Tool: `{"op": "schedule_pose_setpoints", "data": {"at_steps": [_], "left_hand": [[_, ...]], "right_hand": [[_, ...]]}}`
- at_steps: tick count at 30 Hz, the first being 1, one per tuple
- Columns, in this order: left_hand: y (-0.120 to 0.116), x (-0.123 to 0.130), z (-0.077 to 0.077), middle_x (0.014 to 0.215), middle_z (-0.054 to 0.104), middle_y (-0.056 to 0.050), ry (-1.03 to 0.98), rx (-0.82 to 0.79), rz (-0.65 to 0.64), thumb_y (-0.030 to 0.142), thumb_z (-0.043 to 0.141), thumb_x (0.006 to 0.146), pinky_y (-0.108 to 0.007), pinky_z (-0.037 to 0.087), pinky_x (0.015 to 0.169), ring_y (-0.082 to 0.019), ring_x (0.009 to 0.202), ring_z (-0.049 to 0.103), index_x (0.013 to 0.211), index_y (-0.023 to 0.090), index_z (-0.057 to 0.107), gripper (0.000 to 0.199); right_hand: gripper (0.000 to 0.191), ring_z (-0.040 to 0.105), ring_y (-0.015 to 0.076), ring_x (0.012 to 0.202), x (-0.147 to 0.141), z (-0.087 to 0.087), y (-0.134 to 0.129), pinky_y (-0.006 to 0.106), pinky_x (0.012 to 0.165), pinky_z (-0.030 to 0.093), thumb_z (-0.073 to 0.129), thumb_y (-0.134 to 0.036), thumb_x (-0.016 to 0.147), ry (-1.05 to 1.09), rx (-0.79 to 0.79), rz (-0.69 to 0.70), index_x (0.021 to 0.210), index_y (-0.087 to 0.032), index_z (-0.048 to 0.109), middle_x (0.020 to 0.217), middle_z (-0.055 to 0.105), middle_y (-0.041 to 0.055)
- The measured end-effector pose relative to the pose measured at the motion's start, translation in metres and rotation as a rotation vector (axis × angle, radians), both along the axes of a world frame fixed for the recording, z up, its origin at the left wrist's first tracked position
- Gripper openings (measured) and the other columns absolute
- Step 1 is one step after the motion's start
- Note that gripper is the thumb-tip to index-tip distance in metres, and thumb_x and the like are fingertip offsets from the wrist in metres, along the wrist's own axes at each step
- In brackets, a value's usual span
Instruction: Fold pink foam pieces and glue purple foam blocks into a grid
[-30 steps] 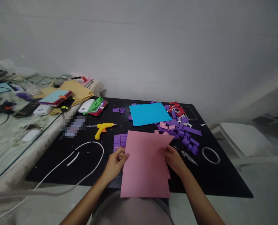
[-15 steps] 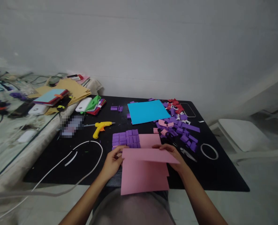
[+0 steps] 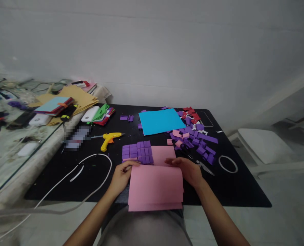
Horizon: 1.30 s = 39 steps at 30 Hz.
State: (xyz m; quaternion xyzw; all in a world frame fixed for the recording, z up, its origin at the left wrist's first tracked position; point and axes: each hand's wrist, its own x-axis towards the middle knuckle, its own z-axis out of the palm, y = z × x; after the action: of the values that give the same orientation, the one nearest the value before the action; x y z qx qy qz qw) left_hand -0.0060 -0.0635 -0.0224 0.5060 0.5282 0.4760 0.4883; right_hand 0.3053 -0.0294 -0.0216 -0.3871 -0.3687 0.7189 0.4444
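A pink craft sheet [image 3: 155,186], bent over on itself, lies at the table's front edge and hangs towards my lap. My left hand [image 3: 121,175] grips its upper left corner, thumb and fingers closed on the edge. At the upper right, my right hand [image 3: 189,170] holds the bend, its fingers reaching behind it. Just beyond lies a flat pink piece [image 3: 164,153], partly covered by the bent sheet and my right fingers. To its left sits a block of small purple folded pieces [image 3: 137,152] set in rows.
A yellow glue gun [image 3: 109,139] lies left, with a white cable [image 3: 110,171] looping near it. Behind is a blue sheet [image 3: 160,121]. Purple scraps [image 3: 198,136], red scraps [image 3: 191,114], scissors [image 3: 204,167] and a white ring [image 3: 228,164] lie right.
The upper layer of the pink sheet, earlier raised with a corner jutting right, now lies down over the layer beneath. My right hand has shifted little, staying at the bend.
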Motion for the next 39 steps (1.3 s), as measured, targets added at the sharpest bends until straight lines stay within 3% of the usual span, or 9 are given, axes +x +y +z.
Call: {"op": "schedule_pose_setpoints", "data": {"at_steps": [4, 8, 11, 13, 16, 19, 25, 34, 39], "left_hand": [[0.000, 0.000, 0.013, 0.103, 0.082, -0.011, 0.000, 0.008, -0.011, 0.037, 0.072, 0.084, -0.038, 0.056, 0.090, -0.030, 0.109, 0.073, 0.082, 0.020, 0.082, 0.019], [0.008, 0.006, 0.049, 0.110, 0.080, -0.012, 0.026, 0.111, -0.146, 0.033, 0.065, 0.092, -0.036, 0.056, 0.086, -0.026, 0.100, 0.074, 0.088, 0.021, 0.083, 0.022], [0.021, 0.017, 0.080, 0.111, 0.079, -0.012, 0.080, 0.233, -0.282, 0.031, 0.059, 0.098, -0.038, 0.054, 0.094, -0.026, 0.104, 0.073, 0.090, 0.021, 0.083, 0.027], [0.029, 0.022, 0.093, 0.111, 0.079, -0.012, 0.080, 0.285, -0.326, 0.033, 0.059, 0.098, -0.039, 0.054, 0.097, -0.026, 0.106, 0.073, 0.089, 0.021, 0.082, 0.028], [0.036, 0.023, 0.097, 0.112, 0.079, -0.012, 0.019, 0.225, -0.258, 0.042, 0.063, 0.098, -0.036, 0.055, 0.093, -0.025, 0.104, 0.072, 0.105, 0.019, 0.081, 0.030], [0.033, 0.014, 0.085, 0.114, 0.077, -0.012, -0.118, 0.028, -0.116, 0.056, 0.062, 0.097, -0.030, 0.056, 0.076, -0.022, 0.089, 0.071, 0.126, 0.018, 0.071, 0.049], [0.014, 0.015, 0.064, 0.082, 0.072, -0.004, -0.159, -0.137, -0.112, 0.061, 0.080, 0.080, -0.031, 0.056, 0.071, -0.020, 0.075, 0.066, 0.104, 0.016, 0.074, 0.051], [0.009, 0.023, 0.064, 0.081, 0.075, -0.005, -0.112, -0.125, -0.087, 0.057, 0.081, 0.079, -0.028, 0.050, 0.068, -0.019, 0.072, 0.066, 0.091, 0.016, 0.076, 0.043], [0.007, 0.024, 0.067, 0.081, 0.074, -0.005, -0.078, -0.113, -0.090, 0.056, 0.080, 0.079, -0.029, 0.049, 0.067, -0.020, 0.073, 0.065, 0.091, 0.018, 0.076, 0.040]], "right_hand": [[0.039, 0.075, 0.0360, 0.111, -0.003, 0.023, 0.002, 0.057, 0.107, 0.048, 0.076, -0.057, 0.083, -0.093, 0.023, 0.091, 0.099, -0.023, 0.084, 0.115, 0.081, 0.0136], [0.035, 0.072, 0.0316, 0.115, -0.014, 0.071, 0.006, 0.049, 0.102, 0.054, 0.085, -0.043, 0.082, -0.485, 0.257, 0.340, 0.112, -0.024, 0.080, 0.120, 0.078, 0.0118], [0.066, 0.072, 0.0302, 0.115, -0.037, 0.101, 0.006, 0.048, 0.103, 0.054, 0.090, -0.038, 0.076, -0.530, 0.333, 0.438, 0.137, -0.027, 0.067, 0.127, 0.075, 0.0109], [0.081, 0.066, 0.0313, 0.125, -0.052, 0.110, 0.006, 0.047, 0.108, 0.051, 0.095, -0.035, 0.070, -0.551, 0.386, 0.446, 0.144, -0.029, 0.062, 0.134, 0.072, 0.0096], [0.070, 0.068, 0.0294, 0.119, -0.063, 0.108, 0.008, 0.043, 0.102, 0.053, 0.092, -0.031, 0.072, -0.513, 0.336, 0.360, 0.137, -0.027, 0.065, 0.129, 0.074, 0.0077], [0.051, 0.072, 0.0270, 0.103, -0.060, 0.097, 0.009, 0.039, 0.089, 0.056, 0.090, -0.030, 0.073, -0.486, 0.302, 0.224, 0.120, -0.023, 0.073, 0.112, 0.078, 0.0061], [0.042, 0.072, 0.0266, 0.091, -0.054, 0.085, 0.003, 0.039, 0.080, 0.057, 0.092, -0.036, 0.068, -0.427, 0.175, -0.072, 0.104, -0.021, 0.077, 0.100, 0.080, 0.0058], [0.038, 0.071, 0.0266, 0.089, -0.058, 0.076, -0.005, 0.040, 0.081, 0.057, 0.093, -0.037, 0.068, -0.370, 0.126, -0.077, 0.099, -0.022, 0.078, 0.098, 0.079, 0.0061], [0.038, 0.071, 0.0264, 0.096, -0.055, 0.077, -0.007, 0.039, 0.086, 0.057, 0.088, -0.048, 0.076, -0.305, 0.115, -0.084, 0.103, -0.023, 0.077, 0.101, 0.079, 0.0058]]}}
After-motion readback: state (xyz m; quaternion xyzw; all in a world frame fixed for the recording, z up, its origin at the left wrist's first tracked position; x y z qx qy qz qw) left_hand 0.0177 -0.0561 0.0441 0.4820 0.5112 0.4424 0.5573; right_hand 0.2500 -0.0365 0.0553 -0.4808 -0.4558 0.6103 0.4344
